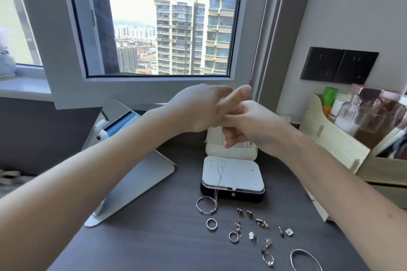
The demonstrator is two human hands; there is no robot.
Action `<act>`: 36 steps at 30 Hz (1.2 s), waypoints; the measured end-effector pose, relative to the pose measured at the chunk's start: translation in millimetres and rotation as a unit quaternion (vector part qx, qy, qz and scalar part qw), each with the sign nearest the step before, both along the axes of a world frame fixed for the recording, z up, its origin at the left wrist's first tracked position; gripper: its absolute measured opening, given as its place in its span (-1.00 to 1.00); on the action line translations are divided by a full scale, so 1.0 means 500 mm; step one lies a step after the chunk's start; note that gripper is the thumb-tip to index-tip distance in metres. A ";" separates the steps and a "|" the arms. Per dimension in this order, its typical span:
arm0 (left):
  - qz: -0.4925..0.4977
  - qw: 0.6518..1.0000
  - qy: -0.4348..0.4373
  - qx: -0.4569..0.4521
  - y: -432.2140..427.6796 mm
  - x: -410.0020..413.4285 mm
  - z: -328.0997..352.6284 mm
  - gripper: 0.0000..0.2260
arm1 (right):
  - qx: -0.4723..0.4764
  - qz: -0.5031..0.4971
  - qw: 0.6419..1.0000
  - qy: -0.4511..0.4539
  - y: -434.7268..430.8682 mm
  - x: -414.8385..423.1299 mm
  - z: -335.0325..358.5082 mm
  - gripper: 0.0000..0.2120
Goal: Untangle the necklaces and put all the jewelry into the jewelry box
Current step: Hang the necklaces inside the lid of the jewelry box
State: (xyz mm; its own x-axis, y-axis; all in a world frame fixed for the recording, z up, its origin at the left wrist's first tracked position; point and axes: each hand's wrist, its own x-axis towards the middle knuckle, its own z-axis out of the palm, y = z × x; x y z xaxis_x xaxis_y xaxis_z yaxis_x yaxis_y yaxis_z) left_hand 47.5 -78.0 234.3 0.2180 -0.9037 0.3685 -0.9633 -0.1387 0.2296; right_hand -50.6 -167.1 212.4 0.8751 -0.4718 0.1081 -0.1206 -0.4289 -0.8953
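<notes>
My left hand [198,109] and my right hand [248,124] meet above the open jewelry box [233,177], fingers interlocked and curled around fine necklace chains. A thin silver necklace chain [221,174] hangs from them down over the box's white insert to the desk. In front of the box lie a beaded silver bracelet [206,205], a plain ring [211,224], several earrings [253,226], more rings and a thin bangle [305,260]. The box's cream lid [231,149] stands upright behind, partly hidden by my right hand.
A silver tablet on a folding stand [136,174] sits left of the box on the dark desk [165,237]. A wooden organizer [334,138] with bottles stands at the right, under black wall sockets [339,65]. A window is straight ahead.
</notes>
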 end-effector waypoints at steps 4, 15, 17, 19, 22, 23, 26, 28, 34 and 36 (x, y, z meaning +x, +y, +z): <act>-0.012 0.972 0.183 -0.148 -0.030 0.049 -0.013 -0.55 | 0.038 -0.011 0.999 -0.006 -0.048 0.013 0.022 -0.84; 0.106 0.989 0.036 -0.096 -0.189 0.161 -0.288 -0.75 | 0.144 -0.032 0.985 -0.087 -0.164 0.089 0.059 -0.82; 0.090 0.993 -0.013 -0.077 -0.204 0.166 -0.326 -0.70 | 0.128 -0.033 0.986 -0.099 -0.182 0.108 0.055 -0.80; 0.072 0.994 -0.041 -0.078 -0.218 0.172 -0.355 -0.70 | 0.103 -0.037 0.988 -0.111 -0.202 0.129 0.049 -0.80; 0.083 0.991 -0.062 -0.088 -0.236 0.182 -0.393 -0.79 | 0.068 -0.058 0.989 -0.117 -0.226 0.157 0.044 -0.84; 0.086 0.991 -0.056 -0.090 -0.240 0.184 -0.403 -0.80 | 0.059 -0.065 0.989 -0.118 -0.232 0.166 0.042 -0.86; 0.077 0.990 -0.029 -0.115 -0.247 0.178 -0.419 -0.83 | 0.041 -0.077 0.989 -0.122 -0.247 0.195 0.033 -0.89; 0.078 0.987 -0.012 -0.138 -0.246 0.170 -0.421 -0.83 | 0.030 -0.086 0.988 -0.121 -0.254 0.213 0.025 -0.90; 0.080 0.977 0.030 -0.197 -0.252 0.165 -0.433 -0.77 | 0.029 -0.093 0.989 -0.115 -0.263 0.246 0.003 -0.91; 0.078 0.976 0.047 -0.196 -0.253 0.168 -0.438 -0.80 | 0.027 -0.096 0.988 -0.114 -0.263 0.250 0.001 -0.91</act>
